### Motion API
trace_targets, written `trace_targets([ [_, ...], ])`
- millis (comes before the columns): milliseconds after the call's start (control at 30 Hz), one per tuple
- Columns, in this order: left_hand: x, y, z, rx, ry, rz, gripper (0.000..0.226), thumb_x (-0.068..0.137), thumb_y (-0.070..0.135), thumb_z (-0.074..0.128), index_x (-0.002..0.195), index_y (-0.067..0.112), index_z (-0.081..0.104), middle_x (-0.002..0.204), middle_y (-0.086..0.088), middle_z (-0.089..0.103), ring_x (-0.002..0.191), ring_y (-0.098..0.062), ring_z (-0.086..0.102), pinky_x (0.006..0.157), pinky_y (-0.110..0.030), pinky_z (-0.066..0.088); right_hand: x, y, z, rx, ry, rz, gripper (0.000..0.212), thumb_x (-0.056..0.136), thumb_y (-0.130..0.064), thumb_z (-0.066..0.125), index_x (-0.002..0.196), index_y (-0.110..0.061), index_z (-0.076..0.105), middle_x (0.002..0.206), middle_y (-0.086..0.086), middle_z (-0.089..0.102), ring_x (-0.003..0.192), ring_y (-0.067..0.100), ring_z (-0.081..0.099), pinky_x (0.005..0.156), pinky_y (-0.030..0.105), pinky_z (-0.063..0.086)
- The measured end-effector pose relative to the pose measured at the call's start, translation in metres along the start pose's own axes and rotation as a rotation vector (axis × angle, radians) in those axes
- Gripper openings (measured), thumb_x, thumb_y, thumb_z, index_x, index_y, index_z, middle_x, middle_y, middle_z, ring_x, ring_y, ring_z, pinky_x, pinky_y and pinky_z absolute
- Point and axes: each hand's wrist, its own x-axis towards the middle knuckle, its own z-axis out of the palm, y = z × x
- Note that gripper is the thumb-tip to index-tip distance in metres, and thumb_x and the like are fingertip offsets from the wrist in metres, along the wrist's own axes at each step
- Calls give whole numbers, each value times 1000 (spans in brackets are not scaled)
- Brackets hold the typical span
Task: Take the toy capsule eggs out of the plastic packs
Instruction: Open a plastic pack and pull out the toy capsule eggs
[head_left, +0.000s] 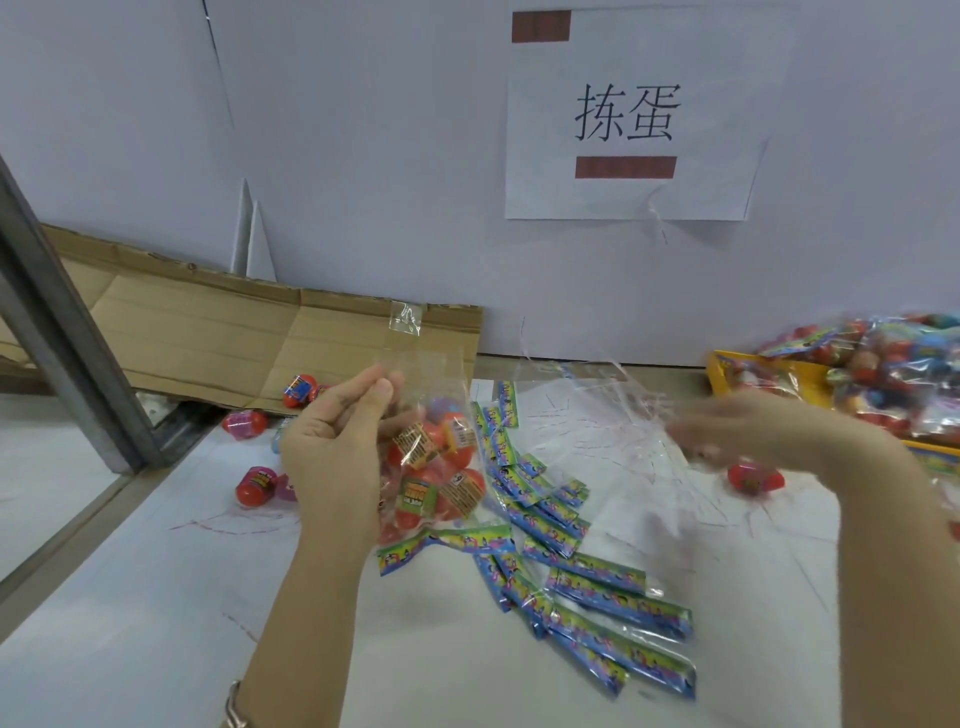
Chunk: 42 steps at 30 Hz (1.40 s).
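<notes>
Plastic pack (434, 470) hangs over the table (156, 597), pinched by fingers (382, 392) of left hand (327, 449).

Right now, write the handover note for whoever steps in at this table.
Left hand pinches the top of a pack full of eggs, held over the table.
Right hand is blurred near the empty packs; grip unclear.
Done: empty packs piled centre, loose eggs lie at left, one red egg by the right hand.
Left: this pack, plus the full packs heaped in the yellow box.

Single head view: forward-down, close over table (130, 623), facing wall (363, 156).
</notes>
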Motion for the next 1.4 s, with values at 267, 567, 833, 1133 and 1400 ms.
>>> trace_targets([
  [267, -8, 2, 6, -10, -56, -18, 17, 88, 0, 64, 94, 13, 73, 82, -2, 77, 61, -14, 72, 57, -19, 55, 12, -5, -15, 425, 180, -225, 55, 66, -63, 72, 111, -32, 71, 102, -2, 74, 72, 18, 72, 57, 31, 58],
  [567, -14, 4, 12, -110, -63, -46, 19, 84, 7, 67, 100, 18, 71, 87, 1, 77, 68, -10, 73, 53, -13, 52, 68, -72, 99, 543, -100, -307, 39, 77, -45, 72, 111, -27, 69, 99, -2, 74, 87, 13, 69, 68, 27, 57],
  [833, -9, 5, 9, -112, -136, -162, 41, 57, 42, 78, 92, 20, 77, 71, 2, 72, 47, -7, 54, 37, -16, 37, 74, -78, 114, 788, 62, -377, 25, 67, -40, 74, 87, -25, 77, 77, -6, 71, 61, 6, 61, 56, 26, 55],
  [1133, -13, 8, 7, -63, -154, -36, 30, 61, 25, 80, 87, 10, 76, 76, -4, 76, 51, -5, 64, 44, -14, 47, 70, -83, 107, 789, 207, -362, 27, 70, -41, 73, 94, -28, 71, 86, -7, 75, 74, 7, 69, 57, 26, 57],
  [1400, -8, 5, 7, -105, -218, -203, 32, 61, 42, 76, 81, 17, 80, 82, -8, 74, 60, -12, 64, 47, -21, 47, 73, -76, 100, 900, 285, -274, 5, 85, -14, 70, 89, -13, 71, 80, 4, 75, 64, 21, 71, 50, 25, 55],
])
